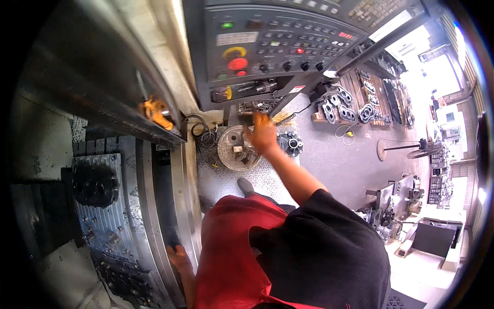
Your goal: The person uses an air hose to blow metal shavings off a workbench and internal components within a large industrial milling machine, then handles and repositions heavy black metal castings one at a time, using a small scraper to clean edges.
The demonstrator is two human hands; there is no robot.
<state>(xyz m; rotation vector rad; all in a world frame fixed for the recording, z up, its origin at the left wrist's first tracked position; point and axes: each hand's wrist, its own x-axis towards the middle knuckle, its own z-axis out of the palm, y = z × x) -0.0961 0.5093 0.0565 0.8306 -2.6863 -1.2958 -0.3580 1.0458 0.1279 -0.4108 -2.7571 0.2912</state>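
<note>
Ok so the right hand (261, 136) is out over a round grey metal disc-shaped stand (225, 156), its fingers part curled above the edge; the left hand (179, 257) sits low and back, fingers loosely bent at a long silver metal machine sill (181, 206); from this high up I honestly can't tell if either one has hold of anything; the stand is under the right hand and just to its left, with a small pale blocky piece (237, 149) on top.

For this reach I'd come down from above, slow, so the fingers don't sweep that piece; mind the dark metal housing with a round opening (292, 144) just right of the hand too, a lazy forearm could bump it; left hand's fine as a light brace imo, just keep fingertips clear of the sill's inner edge.
</note>
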